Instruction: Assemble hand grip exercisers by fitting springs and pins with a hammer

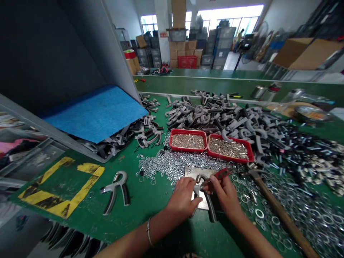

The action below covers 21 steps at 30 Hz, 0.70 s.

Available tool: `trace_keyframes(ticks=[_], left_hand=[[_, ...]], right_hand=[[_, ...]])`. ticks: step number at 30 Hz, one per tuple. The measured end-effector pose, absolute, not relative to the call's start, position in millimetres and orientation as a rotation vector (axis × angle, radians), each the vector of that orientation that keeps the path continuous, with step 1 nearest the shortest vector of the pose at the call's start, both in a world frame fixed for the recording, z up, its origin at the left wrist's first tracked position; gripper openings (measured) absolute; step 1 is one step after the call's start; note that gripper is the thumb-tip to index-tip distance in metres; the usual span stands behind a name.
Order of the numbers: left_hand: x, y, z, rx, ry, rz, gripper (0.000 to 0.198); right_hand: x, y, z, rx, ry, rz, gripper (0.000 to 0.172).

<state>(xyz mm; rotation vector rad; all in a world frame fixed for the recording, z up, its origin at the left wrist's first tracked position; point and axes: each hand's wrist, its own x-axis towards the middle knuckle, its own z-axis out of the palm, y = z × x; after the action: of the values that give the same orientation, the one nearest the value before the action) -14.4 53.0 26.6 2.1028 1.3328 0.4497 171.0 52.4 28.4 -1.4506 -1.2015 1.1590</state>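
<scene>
My left hand (184, 196) is closed around a grey-and-black hand grip strengthener (211, 208), holding it over a small metal plate (189, 172). In my right hand (226, 196) is a slim tool with a red handle (221, 174), its tip pointing left at the strengthener's upper part beside the spring. The tool's exact kind cannot be made out. A second hand grip strengthener (117, 190), with its coil spring, lies on the green table to the left.
Two red trays of small metal parts (188, 151) (228, 157) stand beyond my hands, amid loose nuts (172, 163). A hammer (279, 211) lies at right among metal rings (306, 215). Grey handle parts (199, 114) are heaped behind. A grey frame with blue sheet (99, 111) stands left.
</scene>
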Motion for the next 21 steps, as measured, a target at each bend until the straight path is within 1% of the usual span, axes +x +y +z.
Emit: trace_keyframes(ticks=[3,7,12,14,17,19,21], left_hand=[[-15.5,53.1,25.5,2.121,1.318,0.477,0.046],[-15.4,52.2,20.0,2.123,1.324,0.517,0.046],[-14.2,52.6,18.8,2.114,1.315,0.506,0.045],[-14.3,54.2,20.7,2.111,1.31,0.48,0.045],[-14.8,57.2,23.8,2.102,1.316,0.462,0.045],[-14.8,58.1,24.7,2.096,1.32,0.466,0.046],[-14.0,56.5,24.1,2.092,1.323,0.476,0.045]], right_hand=[[170.3,54.8,18.8,-1.459,-1.218,1.147,0.029],[171.4,52.1,19.9,-1.491,-1.269,1.106,0.026],[161.8,53.1,28.6,-1.609,-1.489,0.895,0.026],[159.5,63.2,35.2,-1.561,-1.472,0.998,0.026],[163.3,84.6,44.5,-1.424,-1.327,1.309,0.035],[170.2,95.9,46.4,-1.398,-1.28,1.347,0.044],[179.4,101.2,43.1,-1.42,-1.267,1.283,0.049]])
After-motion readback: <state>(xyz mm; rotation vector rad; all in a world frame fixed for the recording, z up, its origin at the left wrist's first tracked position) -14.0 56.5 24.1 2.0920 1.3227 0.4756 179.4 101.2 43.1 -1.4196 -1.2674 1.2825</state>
